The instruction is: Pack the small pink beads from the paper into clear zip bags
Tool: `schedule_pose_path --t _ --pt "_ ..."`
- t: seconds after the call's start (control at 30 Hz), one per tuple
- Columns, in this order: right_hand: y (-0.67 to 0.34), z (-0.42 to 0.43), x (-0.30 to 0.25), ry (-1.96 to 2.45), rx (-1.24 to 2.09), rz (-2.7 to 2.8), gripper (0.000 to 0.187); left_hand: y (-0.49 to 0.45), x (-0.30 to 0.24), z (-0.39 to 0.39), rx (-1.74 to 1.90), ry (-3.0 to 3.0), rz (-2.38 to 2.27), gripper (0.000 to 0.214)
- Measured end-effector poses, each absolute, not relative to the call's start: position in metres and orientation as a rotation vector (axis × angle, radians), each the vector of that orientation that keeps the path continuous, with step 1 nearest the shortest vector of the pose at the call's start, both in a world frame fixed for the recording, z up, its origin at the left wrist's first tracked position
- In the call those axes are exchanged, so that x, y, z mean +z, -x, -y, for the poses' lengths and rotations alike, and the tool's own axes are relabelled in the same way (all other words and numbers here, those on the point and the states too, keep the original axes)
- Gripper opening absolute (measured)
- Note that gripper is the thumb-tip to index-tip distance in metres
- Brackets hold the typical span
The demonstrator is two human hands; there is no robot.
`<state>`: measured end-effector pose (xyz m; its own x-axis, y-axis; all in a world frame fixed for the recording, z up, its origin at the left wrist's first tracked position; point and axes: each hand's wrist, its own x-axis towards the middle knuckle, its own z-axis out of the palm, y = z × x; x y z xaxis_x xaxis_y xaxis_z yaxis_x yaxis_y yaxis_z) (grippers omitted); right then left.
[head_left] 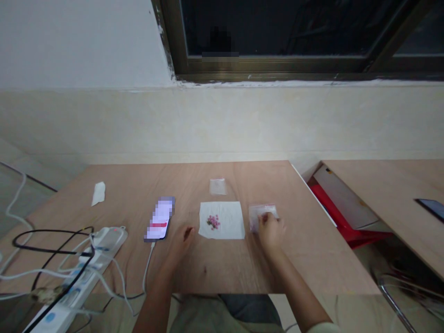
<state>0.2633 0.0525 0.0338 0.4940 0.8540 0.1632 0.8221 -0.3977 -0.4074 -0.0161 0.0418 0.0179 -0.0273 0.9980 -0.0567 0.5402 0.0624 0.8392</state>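
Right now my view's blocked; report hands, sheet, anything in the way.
Right hand at a clear bag, left hand beside the white sheet; both grips unclear. Pink cluster on sheet's left half. Phone farther left, out of the way.

Right hand [271, 229] on a small clear bag [254, 216] — left hand [183, 238] beside a white sheet [229, 221] with pink cluster [213, 222].

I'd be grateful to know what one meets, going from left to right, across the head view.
Power strip, phone, left hand, white sheet, right hand, red object, dark device.
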Motion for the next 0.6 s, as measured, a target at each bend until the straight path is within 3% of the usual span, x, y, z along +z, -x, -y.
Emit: schedule_pose_path --t 0.27,0.6 --pt "-0.261 -0.051 0.024 2.418 -0.17 1.458 0.034 0.016 -0.001 -0.033 0.873 -1.715 -1.706 0.019" --pt "-0.243 -0.039 0.038 2.37 -0.247 1.681 0.031 0.015 -0.007 -0.03 0.948 -1.608 -1.696 0.023"
